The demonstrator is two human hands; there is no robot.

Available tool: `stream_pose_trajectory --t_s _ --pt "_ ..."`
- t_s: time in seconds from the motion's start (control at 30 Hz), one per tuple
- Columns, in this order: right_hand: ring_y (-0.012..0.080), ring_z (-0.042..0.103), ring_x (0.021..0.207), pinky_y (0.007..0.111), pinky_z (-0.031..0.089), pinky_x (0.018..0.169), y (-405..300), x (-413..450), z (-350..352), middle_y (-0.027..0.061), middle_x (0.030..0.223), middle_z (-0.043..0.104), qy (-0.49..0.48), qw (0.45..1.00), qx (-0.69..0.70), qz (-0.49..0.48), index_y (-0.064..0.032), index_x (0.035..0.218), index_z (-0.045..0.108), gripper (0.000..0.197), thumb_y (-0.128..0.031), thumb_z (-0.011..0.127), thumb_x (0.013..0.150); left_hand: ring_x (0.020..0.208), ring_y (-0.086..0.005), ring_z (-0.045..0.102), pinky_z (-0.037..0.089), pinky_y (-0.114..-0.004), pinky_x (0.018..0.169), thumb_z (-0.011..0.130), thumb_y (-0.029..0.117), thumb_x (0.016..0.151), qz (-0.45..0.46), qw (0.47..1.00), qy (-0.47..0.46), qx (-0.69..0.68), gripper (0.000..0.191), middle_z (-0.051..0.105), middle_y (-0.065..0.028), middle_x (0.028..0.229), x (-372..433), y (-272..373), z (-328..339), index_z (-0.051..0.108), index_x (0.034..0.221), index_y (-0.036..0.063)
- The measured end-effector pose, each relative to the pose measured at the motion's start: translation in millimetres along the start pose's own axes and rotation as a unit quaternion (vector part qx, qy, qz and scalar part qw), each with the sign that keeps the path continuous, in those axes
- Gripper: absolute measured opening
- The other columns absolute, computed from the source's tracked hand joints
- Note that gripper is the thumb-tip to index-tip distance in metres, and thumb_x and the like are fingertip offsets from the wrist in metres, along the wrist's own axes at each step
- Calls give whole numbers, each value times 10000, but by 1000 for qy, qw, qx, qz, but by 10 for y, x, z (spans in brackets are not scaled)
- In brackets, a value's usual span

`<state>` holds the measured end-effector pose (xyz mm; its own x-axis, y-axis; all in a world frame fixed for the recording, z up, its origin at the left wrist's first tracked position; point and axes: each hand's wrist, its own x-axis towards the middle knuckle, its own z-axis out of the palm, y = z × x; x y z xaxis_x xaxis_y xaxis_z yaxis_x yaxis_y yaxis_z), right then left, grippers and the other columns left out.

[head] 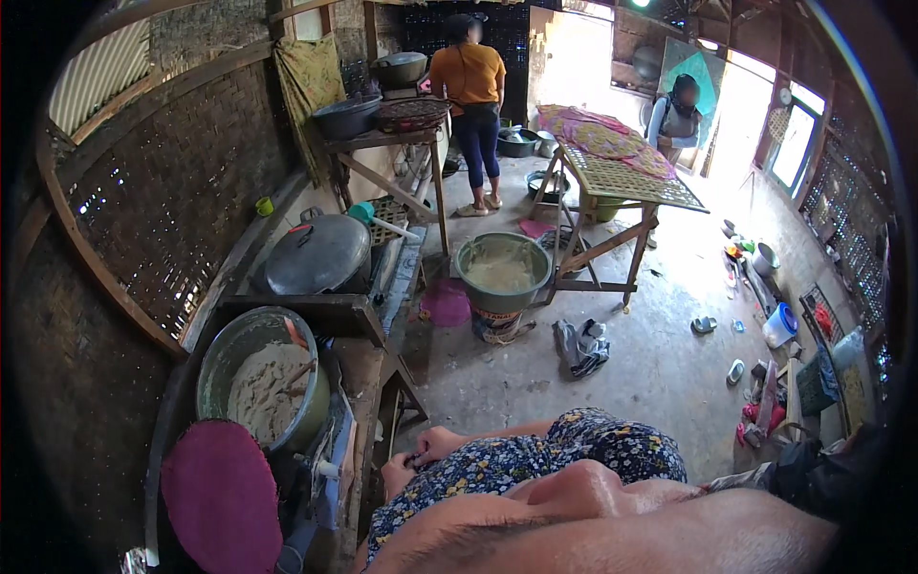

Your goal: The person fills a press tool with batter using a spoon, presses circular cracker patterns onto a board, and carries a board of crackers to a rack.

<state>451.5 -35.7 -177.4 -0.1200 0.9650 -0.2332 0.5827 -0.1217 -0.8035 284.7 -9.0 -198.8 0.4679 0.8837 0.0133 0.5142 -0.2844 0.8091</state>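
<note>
My right hand (pixel 439 443) and my left hand (pixel 396 475) meet in front of my floral clothing (pixel 495 470). A small dark object (pixel 411 460) shows between them, at the curled fingers of the left hand. The right fingers are bent down against it, and their grip is partly hidden. Beside my hands runs a wooden bench (pixel 362 380). On it stands a large green tub (pixel 211 380) of pale dough-like mass (pixel 265 391), with a wooden stick (pixel 300 374) in it. A round magenta mat (pixel 222 502) leans in front of the tub.
Beyond the tub sits a lidded metal pot (pixel 319 251). A basin of pale liquid (pixel 502 265) rests on a bucket (pixel 495 326) on the floor. A plastic bag (pixel 582 348) lies nearby. A slatted table (pixel 631 179) bears patterned cloth. Two people (pixel 470 75) stand at the back.
</note>
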Motion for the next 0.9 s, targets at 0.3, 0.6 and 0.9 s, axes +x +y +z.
stream_pose_trajectory --t_s 0.3,0.6,0.9 --pt "113 540 606 264 431 552 309 -97 -217 44 661 593 115 980 163 10 -49 783 628 168 -120 663 636 631 -252 586 457 -323 603 635 110 641 -12 999 35 -7 156 601 -131 702 44 144 -16 620 781 41" --pt "96 520 633 226 424 586 789 -441 -955 23 718 571 395 844 343 119 -17 837 616 229 -34 684 618 644 -273 564 442 -347 592 651 168 644 52 997 -2 62 143 575 -123 659 151 -2 -23 617 708 45" --pt "89 503 571 218 407 513 839 -746 -1559 35 712 582 571 692 426 116 20 864 591 184 -40 600 691 820 -322 540 422 -349 750 471 260 831 241 970 4 36 319 559 -173 944 362 -138 172 552 988 -7"
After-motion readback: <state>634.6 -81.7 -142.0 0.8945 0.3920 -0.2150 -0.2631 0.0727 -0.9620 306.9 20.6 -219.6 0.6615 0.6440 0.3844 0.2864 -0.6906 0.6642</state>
